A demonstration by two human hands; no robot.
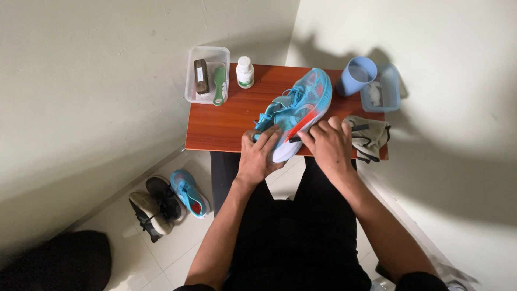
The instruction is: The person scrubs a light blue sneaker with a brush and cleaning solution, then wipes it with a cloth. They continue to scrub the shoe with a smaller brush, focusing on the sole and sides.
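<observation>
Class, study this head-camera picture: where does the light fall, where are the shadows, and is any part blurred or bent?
Head view: light pools on the pale walls and the reddish-brown wooden table; the light-blue plastic cup throws a soft shadow on the wall behind; the lower left floor is dark; the left hand, right hand and turquoise mesh running shoe look sharp; wall lines bow slightly near the edges.
</observation>
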